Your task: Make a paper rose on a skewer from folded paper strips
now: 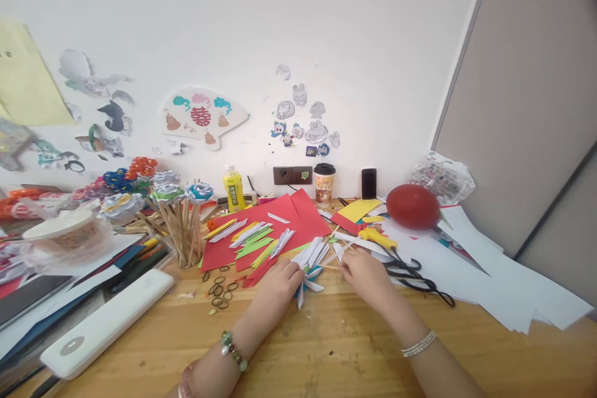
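Note:
My left hand is closed around a cluster of folded blue and white paper pieces, whose points fan out low over the table. Just right of it, my right hand pinches a small folded white paper piece at its fingertips. A pile of white folded strips lies right behind the left hand. Farther back, yellow and white strips and green strips rest on red paper sheets. Beside the right hand is a yellow-handled tool, perhaps a glue gun, with a black cable.
Rubber bands lie left of my left hand. Wooden sticks stand bunched behind a long white device. A yellow drink bottle, paper cup, phone and red balloon line the back. White paper sheets cover the right.

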A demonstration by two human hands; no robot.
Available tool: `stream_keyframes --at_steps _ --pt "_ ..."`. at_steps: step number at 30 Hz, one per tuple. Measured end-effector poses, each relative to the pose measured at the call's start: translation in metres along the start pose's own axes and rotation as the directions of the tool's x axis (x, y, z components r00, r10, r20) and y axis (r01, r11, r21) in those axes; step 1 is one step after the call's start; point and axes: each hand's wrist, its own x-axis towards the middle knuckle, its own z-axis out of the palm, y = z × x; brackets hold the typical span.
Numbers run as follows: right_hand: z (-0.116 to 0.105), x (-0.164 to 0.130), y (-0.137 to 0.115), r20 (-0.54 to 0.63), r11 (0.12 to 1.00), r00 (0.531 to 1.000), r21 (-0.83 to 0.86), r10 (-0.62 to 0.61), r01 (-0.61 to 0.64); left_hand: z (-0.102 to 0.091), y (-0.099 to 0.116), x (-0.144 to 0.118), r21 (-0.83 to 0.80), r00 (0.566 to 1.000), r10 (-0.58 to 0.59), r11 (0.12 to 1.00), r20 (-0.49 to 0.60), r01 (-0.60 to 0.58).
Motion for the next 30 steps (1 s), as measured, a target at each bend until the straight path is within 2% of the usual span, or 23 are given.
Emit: stream_keyframes --at_steps 4,14,18,23,26,28,30 --pt "0.008 0.0 -0.004 0.029 1.0 0.999 0.003 -0.022 0.022 -0.001 0.0 0.0 0.012 1.0 0.001 1.0 0.02 -0.001" --pt "0.023 -0.003 -0.013 0.046 0.994 0.994 0.037 -0.104 0.102 -0.003 -0.001 0.002 0.028 1.0 0.016 0.999 -0.011 -0.015" --pt "0.028 0.0 -0.014 0.025 0.992 0.993 0.048 -0.114 0.113 0.001 -0.003 -0.001 0.022 0.998 0.033 0.999 -0.056 -0.032" --pt "0.036 -0.001 -0.015 -0.024 0.974 0.992 0.185 -0.125 0.127 0.006 -0.004 -0.002 0.043 0.985 0.068 0.997 -0.16 -0.062" --pt "0.026 -0.004 -0.012 -0.06 0.944 0.993 0.31 -0.098 0.111 0.007 -0.004 -0.002 0.064 0.965 0.105 0.994 -0.241 -0.092" --pt "0.008 0.002 -0.002 -0.078 0.924 0.994 0.37 -0.076 0.1 0.008 -0.006 -0.004 0.076 0.947 0.116 0.992 -0.3 -0.098" --pt "-0.018 0.023 0.016 -0.101 0.945 0.995 0.324 -0.023 0.055 0.013 -0.01 -0.007 0.092 0.93 0.119 0.991 -0.348 -0.092"
